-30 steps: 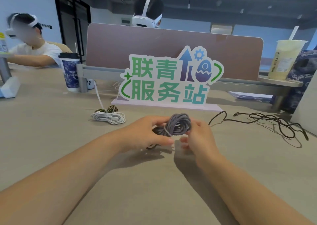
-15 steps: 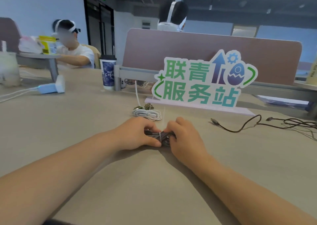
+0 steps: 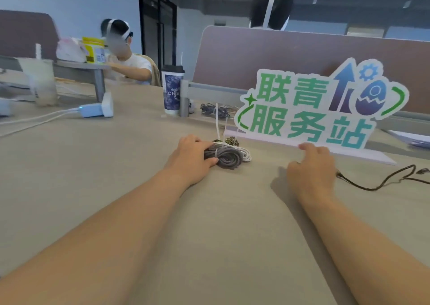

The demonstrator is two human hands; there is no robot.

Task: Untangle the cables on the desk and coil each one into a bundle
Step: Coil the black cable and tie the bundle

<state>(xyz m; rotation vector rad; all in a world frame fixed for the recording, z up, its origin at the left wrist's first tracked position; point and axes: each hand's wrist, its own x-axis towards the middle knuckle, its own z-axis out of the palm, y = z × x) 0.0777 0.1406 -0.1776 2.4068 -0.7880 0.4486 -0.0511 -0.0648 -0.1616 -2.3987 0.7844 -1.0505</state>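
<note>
A coiled grey cable bundle [image 3: 229,158] with a white tie lies on the beige desk [image 3: 116,176]. My left hand [image 3: 192,156] holds its left side, fingers and thumb curled round the coil. The bundle sits against a coiled white cable [image 3: 244,152], with a braided dark bundle [image 3: 231,140] just behind. My right hand [image 3: 313,165] hovers to the right, loosely curled and holding nothing. A loose black cable [image 3: 377,183] snakes over the desk right of that hand.
A green-lettered sign [image 3: 321,109] stands behind the bundles. A blue paper cup [image 3: 172,90] and a tangle of dark cables [image 3: 213,109] sit by the partition. A white charger block [image 3: 97,109] lies at left. A person sits at back left.
The grey bundle went down from the air to the desk and now sits next to the white coil. My right hand has let go and moved right.
</note>
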